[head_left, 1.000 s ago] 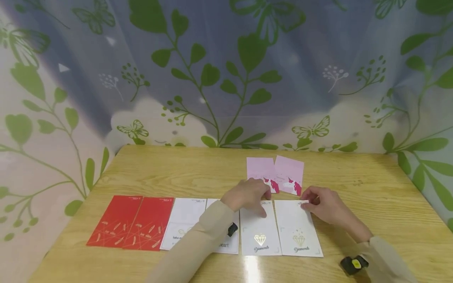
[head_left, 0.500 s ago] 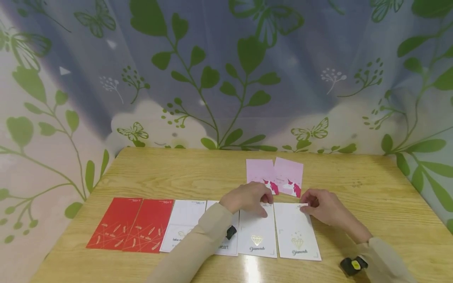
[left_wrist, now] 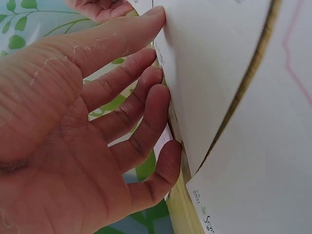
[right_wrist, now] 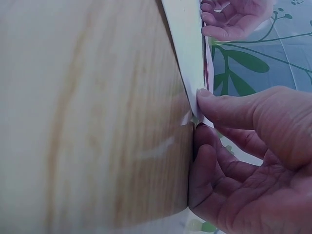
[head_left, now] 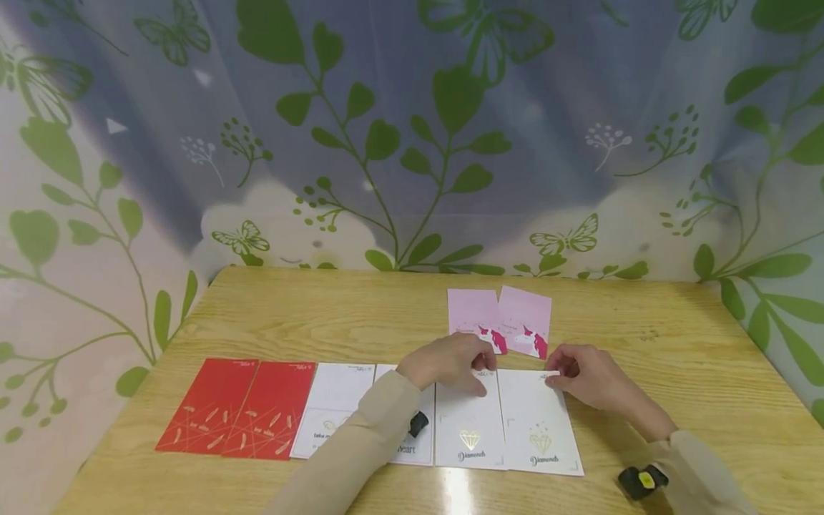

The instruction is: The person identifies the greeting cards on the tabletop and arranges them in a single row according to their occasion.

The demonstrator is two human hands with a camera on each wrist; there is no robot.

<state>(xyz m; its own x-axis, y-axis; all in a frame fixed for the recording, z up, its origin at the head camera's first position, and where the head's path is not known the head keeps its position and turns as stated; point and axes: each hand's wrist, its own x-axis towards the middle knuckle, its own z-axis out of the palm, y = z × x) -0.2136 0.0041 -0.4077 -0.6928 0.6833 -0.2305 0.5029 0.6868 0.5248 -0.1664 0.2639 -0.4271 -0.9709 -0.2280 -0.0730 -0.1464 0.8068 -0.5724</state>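
Two white cards printed with a gold diamond lie side by side before me in the head view. My left hand (head_left: pixel 450 360) is over the top of the left diamond card (head_left: pixel 468 418). Its thumb rests on the card, and the loosely bent fingers lie by the top edge, as the left wrist view shows. At the upper right corner of the right diamond card (head_left: pixel 537 411), my right hand (head_left: pixel 595 379) pinches the card between thumb and fingers. That thumb (right_wrist: pixel 229 107) is on the card's face in the right wrist view.
Two pink unicorn cards (head_left: pixel 473 306) lie slightly askew behind the diamond cards. Leftward in the row are two white cards with lettering (head_left: pixel 341 386), one partly behind my left sleeve, then two red cards (head_left: pixel 215 386). A patterned curtain (head_left: pixel 399 143) hangs behind the wooden table (head_left: pixel 309 304).
Half a second ago a narrow gap opened between the diamond cards as the left one shifted left. Now that card sits slightly back to the right, close to the other. Both hands stay nearly in place.
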